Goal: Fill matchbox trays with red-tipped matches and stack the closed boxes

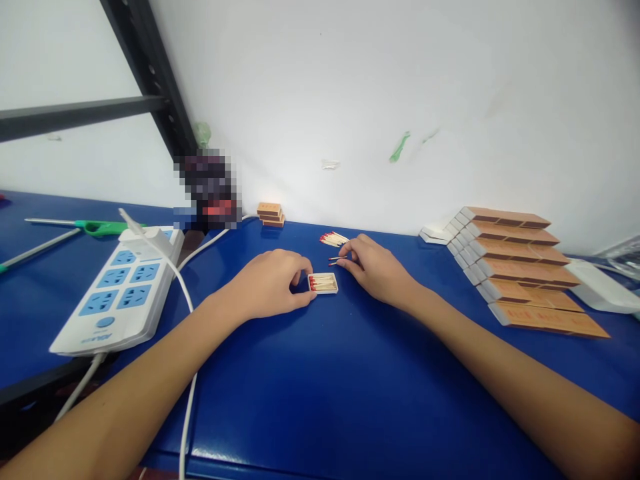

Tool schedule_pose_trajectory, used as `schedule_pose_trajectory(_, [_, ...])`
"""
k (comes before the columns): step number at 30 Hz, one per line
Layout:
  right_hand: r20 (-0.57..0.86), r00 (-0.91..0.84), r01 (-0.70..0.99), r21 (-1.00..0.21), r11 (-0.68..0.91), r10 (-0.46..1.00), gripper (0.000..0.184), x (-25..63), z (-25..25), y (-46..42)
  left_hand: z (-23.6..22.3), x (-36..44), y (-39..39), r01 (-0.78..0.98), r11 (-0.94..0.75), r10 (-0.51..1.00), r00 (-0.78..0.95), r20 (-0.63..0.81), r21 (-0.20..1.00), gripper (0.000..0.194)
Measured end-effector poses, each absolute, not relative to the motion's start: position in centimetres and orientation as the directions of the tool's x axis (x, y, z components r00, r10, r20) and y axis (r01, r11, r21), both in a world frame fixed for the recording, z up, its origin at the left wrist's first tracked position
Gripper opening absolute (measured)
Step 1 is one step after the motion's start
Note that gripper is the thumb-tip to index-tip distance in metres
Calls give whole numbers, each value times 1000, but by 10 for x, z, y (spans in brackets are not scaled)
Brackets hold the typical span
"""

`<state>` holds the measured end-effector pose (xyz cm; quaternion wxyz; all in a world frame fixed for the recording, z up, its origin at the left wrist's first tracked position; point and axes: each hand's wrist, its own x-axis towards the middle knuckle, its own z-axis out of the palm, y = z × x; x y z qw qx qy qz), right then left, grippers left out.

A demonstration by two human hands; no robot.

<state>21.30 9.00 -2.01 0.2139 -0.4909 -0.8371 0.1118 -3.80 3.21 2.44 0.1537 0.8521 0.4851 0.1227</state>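
A small white matchbox tray [327,291] lies on the blue table, holding several red-tipped matches [323,283]. My left hand [273,283] grips the tray's left end between thumb and fingers. Just right of and behind the tray, my right hand [373,267] pinches matches [336,261] between thumb and forefinger; their heads point left. I cannot tell exactly how many it holds. Beyond that hand, a loose pile of red-headed matches [331,238] rests on the table.
Stacked long rows of matchboxes [525,270] stand at the right, beside a white open box piece [434,235]. A few matchboxes [271,215] sit by the wall. A white power strip [120,293], its cable [187,400] and a green-handled lighter [103,228] lie left, near a black metal frame [155,80].
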Motion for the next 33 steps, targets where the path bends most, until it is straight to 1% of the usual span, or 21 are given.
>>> schedule_pose_trajectory(8, [195, -451, 810, -319, 491, 871, 14, 215, -23, 93, 26, -38, 31, 791, -478, 865, 499, 49, 382, 22])
schedule_pose_trajectory(16, [214, -498, 758, -363, 541, 841, 10, 208, -8, 78, 25, -37, 32, 793, -476, 867, 495, 54, 381, 22])
schedule_pose_trajectory(20, [187, -580, 730, -312, 608, 793, 10, 198, 1, 59, 25, -37, 31, 788, -486, 863, 500, 69, 378, 21])
schedule_pose_trajectory(23, [184, -596, 728, -286, 622, 782, 10, 194, 1, 52, 25, -37, 31, 787, -491, 860, 505, 67, 373, 20])
schedule_pose_trajectory(28, [196, -601, 702, -334, 629, 775, 9, 199, 0, 57, 25, -37, 32, 784, -489, 860, 506, 64, 381, 23])
schedule_pose_trajectory(33, [199, -619, 670, -370, 643, 759, 11, 201, 2, 57, 25, -37, 31, 784, -488, 861, 504, 65, 384, 21])
